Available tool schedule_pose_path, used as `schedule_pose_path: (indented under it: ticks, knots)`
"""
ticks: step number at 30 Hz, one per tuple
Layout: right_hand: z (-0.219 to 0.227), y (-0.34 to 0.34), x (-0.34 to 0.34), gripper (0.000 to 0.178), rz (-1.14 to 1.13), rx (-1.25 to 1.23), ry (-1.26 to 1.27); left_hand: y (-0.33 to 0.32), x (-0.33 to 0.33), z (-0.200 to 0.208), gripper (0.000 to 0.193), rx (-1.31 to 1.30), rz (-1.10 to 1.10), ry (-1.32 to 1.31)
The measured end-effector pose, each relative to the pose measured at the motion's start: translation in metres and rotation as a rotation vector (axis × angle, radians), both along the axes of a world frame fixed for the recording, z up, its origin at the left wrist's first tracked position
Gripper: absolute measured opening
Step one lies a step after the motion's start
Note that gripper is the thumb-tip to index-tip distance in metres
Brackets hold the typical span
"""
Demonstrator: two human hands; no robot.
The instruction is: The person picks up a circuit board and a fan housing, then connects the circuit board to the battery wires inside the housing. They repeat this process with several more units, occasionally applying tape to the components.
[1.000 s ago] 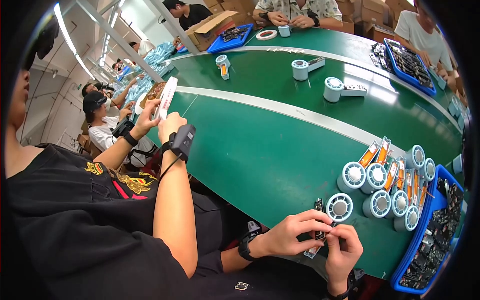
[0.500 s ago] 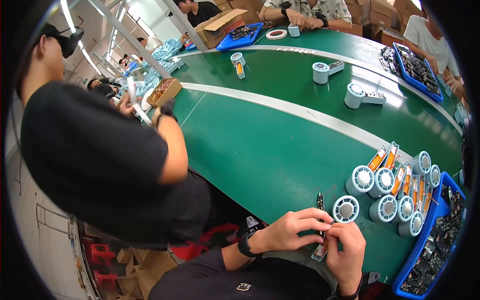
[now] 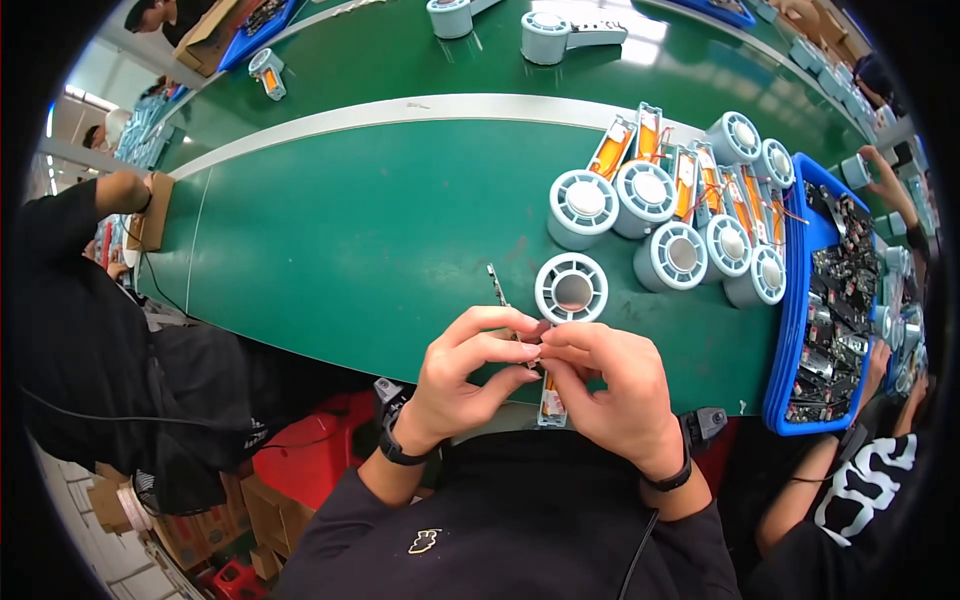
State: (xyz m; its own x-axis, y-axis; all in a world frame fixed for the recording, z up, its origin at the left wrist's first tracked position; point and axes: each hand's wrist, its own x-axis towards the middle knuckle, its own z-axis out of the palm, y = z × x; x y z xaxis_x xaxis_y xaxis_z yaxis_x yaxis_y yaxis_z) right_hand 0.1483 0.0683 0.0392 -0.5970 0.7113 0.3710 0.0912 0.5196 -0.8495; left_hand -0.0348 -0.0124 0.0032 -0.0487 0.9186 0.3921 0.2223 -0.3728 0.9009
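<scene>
Turned rightward from the earlier frame, the worker [image 3: 510, 520] seemed no further along: left hand [image 3: 465, 375] pinching a slim circuit board [image 3: 499, 288], right hand [image 3: 612, 380] apparently a small dark piece [image 3: 541, 329], over an opened pale-blue handheld fan [image 3: 573, 290].

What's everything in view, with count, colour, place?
Clustered fans: seven, light blue, table's right
Single fan: one, light blue, right of centre
Far fans: several, light blue, top
Table: one, green, centre
Tray stack: one, blue, right
Boards: many, dark, in top tray
Held board: one, dark, lower centre
Far trays: two, blue, top
Boxes: several, brown, left
Stools: at least two, red, lower left
Co-workers: several, nearest in black, both sides
Left hand: one, bare, lower centre
Right hand: one, bare, lower centre
</scene>
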Motion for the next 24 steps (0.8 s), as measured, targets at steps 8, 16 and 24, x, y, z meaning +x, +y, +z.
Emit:
schedule_pose_path:
  ticks: [8, 16, 24]
  knots:
    - [0.004, 0.001, 0.004, 0.029, 0.008, 0.11, -0.048, -0.003, 0.002, 0.002, 0.031, -0.025, -0.001, -0.035]
    - [0.003, -0.001, 0.002, 0.024, -0.032, 0.143, -0.036, -0.004, 0.002, 0.003, 0.032, 0.041, 0.054, 0.142]
    - [0.005, -0.003, 0.007, 0.021, -0.009, 0.16, -0.082, -0.006, 0.005, -0.004, 0.032, -0.031, 0.087, 0.025]
